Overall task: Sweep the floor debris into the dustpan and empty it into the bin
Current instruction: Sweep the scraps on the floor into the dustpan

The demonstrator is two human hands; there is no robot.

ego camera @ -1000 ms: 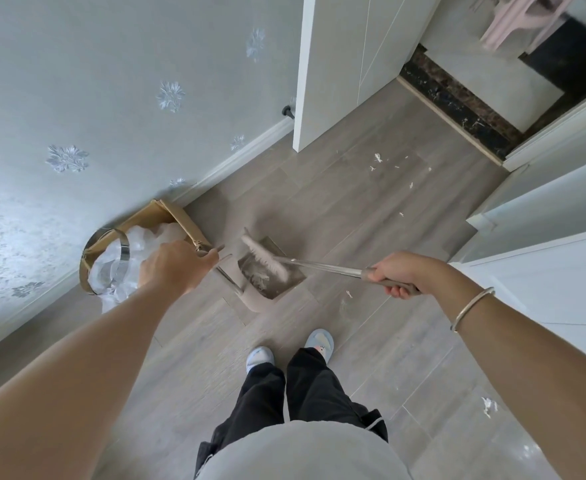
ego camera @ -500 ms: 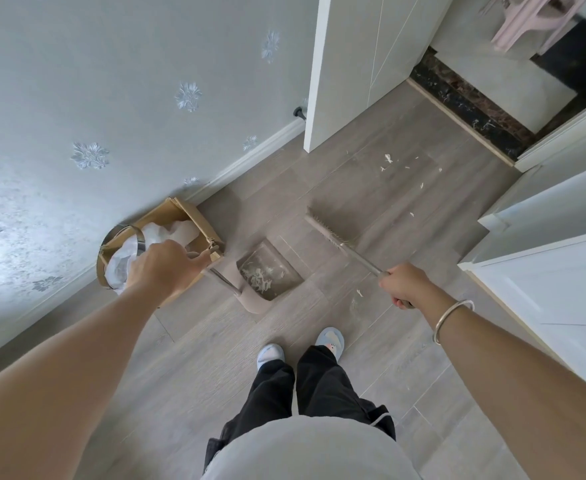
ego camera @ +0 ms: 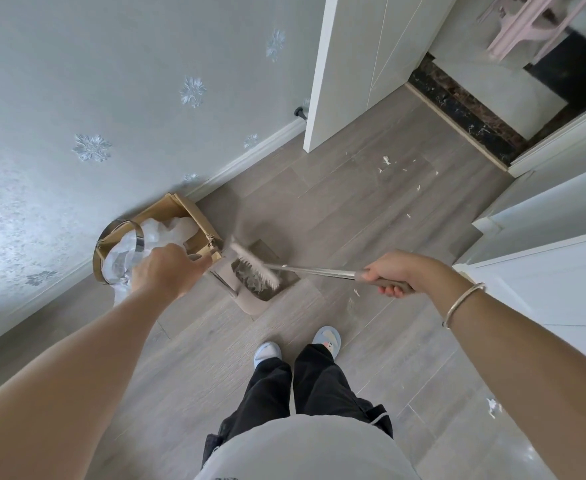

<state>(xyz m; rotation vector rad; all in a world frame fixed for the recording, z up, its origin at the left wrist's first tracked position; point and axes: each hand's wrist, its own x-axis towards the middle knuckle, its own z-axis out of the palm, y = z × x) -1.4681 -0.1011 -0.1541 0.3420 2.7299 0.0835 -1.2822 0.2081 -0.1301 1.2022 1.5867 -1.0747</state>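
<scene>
A beige dustpan (ego camera: 250, 303) stands on the grey wood floor just ahead of my feet, with pale scraps lying in its tray. My left hand (ego camera: 161, 271) grips the top of its upright handle. My right hand (ego camera: 393, 275) grips the broom handle, and the broom head (ego camera: 255, 266) lies over the dustpan's mouth. White paper scraps (ego camera: 385, 161) are scattered on the floor farther ahead near the doorway, and a few (ego camera: 355, 292) lie close to the pan. The bin (ego camera: 125, 251), a round metal-rimmed can with a white liner, stands against the wall behind my left hand.
A cardboard box (ego camera: 194, 216) leans on the bin. An open white door (ego camera: 340, 81) stands ahead, with a dark stone threshold (ego camera: 464, 112) to its right. White cabinets (ego camera: 554, 216) line the right side. One more scrap (ego camera: 492, 407) lies at the lower right.
The broom swept from the open floor ahead back into the dustpan's mouth. My left hand kept its grip on the dustpan handle.
</scene>
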